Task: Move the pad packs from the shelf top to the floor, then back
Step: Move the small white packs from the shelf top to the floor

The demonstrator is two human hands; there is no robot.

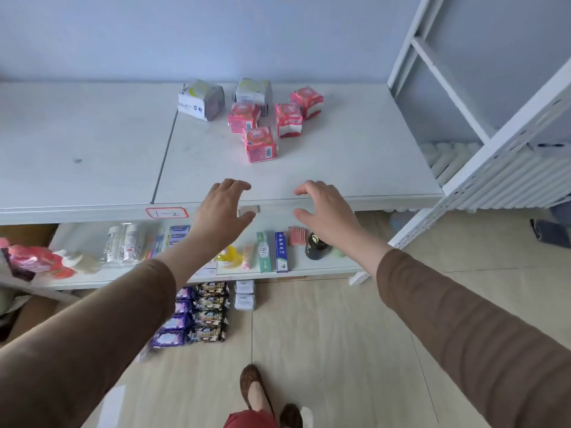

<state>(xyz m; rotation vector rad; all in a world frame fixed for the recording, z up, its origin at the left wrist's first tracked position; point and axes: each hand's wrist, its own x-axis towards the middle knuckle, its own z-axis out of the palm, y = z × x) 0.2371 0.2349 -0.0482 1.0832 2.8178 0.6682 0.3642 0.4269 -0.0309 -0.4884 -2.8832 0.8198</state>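
On the floor at my lower left, rows of purple and dark pad packs lie against the foot of the shelf, two small grey packs just beside them. Above them my left hand hangs over the front edge of the shelf top, fingers spread and loosely curved, holding nothing. Further back on that white top sit the packs not yet brought down: two grey-white ones toward the wall and four pink ones in a loose cluster, the nearest pink pack straight ahead between my two hands and well apart from both. My right hand mirrors the left, thumb and fingers apart, empty.

I judge I am in the first half, shelf to floor, reaching for another load. Next I must stretch both hands past the edge, close on the near pink pack or one in each hand, then stoop to set them by the floor rows.
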